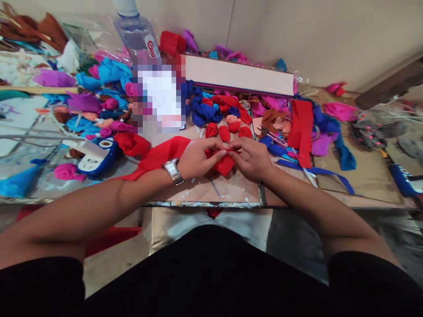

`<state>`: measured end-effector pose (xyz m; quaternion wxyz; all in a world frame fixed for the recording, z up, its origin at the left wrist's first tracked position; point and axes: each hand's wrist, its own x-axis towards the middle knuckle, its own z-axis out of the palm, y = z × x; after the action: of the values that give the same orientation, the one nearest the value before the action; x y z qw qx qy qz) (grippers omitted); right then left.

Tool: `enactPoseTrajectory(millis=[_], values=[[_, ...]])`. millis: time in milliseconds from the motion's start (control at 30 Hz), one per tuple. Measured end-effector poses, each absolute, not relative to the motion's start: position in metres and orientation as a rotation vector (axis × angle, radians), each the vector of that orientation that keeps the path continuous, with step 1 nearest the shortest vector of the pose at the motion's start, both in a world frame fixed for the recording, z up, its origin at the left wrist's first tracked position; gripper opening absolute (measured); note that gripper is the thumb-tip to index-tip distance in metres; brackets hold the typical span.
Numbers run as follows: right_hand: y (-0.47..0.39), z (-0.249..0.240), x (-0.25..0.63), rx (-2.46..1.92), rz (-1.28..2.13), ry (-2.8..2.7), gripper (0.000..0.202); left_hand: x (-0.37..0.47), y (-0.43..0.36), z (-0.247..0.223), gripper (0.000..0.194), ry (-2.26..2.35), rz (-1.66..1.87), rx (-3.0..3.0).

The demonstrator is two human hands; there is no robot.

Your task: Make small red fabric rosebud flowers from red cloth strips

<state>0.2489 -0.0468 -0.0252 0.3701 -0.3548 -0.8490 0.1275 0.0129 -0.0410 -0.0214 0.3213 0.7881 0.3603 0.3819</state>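
Note:
My left hand (203,157) and my right hand (250,157) meet over the table's front part. Thumbs and fingers of both pinch the upper edge of a piece of red crepe paper (224,165), which hangs down between them in a point. Just beyond my fingertips sit several small rolled red paper pieces (224,133). A long red paper strip (165,152) lies on the table and runs under my left wrist, which wears a metal watch (173,171). My fingers hide part of the held paper.
Crumpled blue paper (201,108) and a long pale box (239,75) lie behind. Left are a clear bottle (132,33), a blue-white power strip (95,156) and many paper scraps. On the right are a red folded strip (301,132), small scissors (274,136) and a blue ribbon (320,171).

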Motion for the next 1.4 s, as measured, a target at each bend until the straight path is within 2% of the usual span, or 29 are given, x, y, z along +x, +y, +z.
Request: enactPoseTrajectory(millis=[767,1200,1400], values=[[-0.0508,-0.0196,0.2437,-0.903,0.322,-2.151,0.008,0.0137,-0.0436,-0.0219,0.03,0.999,1.007,2.232],[-0.0513,-0.0278,0.2391,-0.983,0.561,-2.05,0.009,0.0171,-0.0444,-0.0251,0.026,0.947,1.09,2.322],[-0.0516,-0.025,0.2409,-1.001,0.518,-2.038,0.014,0.0147,-0.0422,-0.0252,0.023,0.948,1.076,2.271]])
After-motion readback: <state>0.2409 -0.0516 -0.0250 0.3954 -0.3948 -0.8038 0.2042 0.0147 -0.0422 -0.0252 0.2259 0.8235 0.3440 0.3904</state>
